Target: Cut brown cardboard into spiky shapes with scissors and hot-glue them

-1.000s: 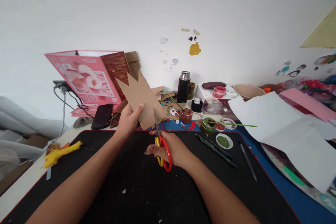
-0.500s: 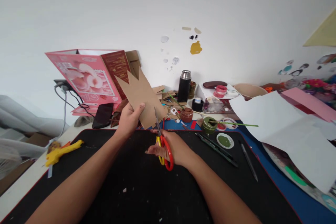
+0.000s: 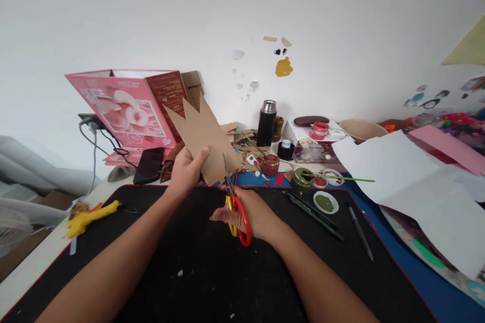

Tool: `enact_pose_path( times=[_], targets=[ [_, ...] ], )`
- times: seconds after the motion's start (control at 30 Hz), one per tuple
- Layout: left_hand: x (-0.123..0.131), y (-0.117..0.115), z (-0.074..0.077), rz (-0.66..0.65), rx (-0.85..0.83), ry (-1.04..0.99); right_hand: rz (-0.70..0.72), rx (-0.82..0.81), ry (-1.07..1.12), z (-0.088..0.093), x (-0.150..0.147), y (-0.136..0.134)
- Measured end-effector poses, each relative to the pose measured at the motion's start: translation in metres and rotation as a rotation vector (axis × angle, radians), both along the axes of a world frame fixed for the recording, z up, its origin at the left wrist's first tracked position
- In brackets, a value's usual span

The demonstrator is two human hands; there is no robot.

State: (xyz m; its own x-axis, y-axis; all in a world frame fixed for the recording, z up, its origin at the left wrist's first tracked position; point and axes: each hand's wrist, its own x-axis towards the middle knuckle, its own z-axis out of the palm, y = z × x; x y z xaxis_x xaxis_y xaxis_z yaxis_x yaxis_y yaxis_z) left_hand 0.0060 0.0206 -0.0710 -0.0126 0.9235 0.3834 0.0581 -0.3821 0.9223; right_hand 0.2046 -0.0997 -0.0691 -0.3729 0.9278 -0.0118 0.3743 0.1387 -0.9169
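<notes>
My left hand (image 3: 186, 169) pinches a piece of brown cardboard (image 3: 204, 136) by its lower left side, thumb on the near face. The cardboard is tilted, with a zigzag of points cut along its upper edge. In my right hand (image 3: 250, 210) is a pair of scissors (image 3: 242, 222) with one red and one yellow handle loop, the fingers closed around them. The blades point up and lie at the lower part of the cardboard, one blade showing in front of it. Both hands are above a black mat (image 3: 197, 272).
Behind stand a pink box (image 3: 125, 116), a phone (image 3: 149, 165), a black thermos (image 3: 267, 123) and cardboard scraps. Paint jars (image 3: 303, 179), a green-paint lid (image 3: 325, 202), pens (image 3: 314, 216) and white paper (image 3: 409, 176) lie right. A yellow glue gun (image 3: 91, 218) is left.
Almost nothing differs. The view has shifted very slightly; both hands, the cardboard and the scissors keep nearly the same places.
</notes>
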Motion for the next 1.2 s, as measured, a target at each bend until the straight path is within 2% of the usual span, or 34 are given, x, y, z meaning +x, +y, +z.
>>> enact_pose_path(
  times=[0.4,0.57,0.77,1.03,1.2],
  targets=[
    [0.004,-0.008,0.014,0.043,0.011,0.008,0.066,-0.05,0.076,-0.005,0.0,0.0],
    [0.004,-0.008,0.014,0.032,0.013,0.003,0.014,-0.035,0.067,-0.006,-0.001,-0.001],
    [0.005,-0.009,0.014,0.031,0.008,0.002,0.008,-0.11,0.139,-0.016,-0.003,0.0],
    [0.004,-0.009,0.016,0.054,0.028,0.029,-0.052,-0.102,0.206,-0.019,-0.007,0.001],
    [0.007,-0.013,0.016,0.014,0.01,0.006,-0.084,-0.073,0.283,-0.019,-0.01,0.001]
  ],
)
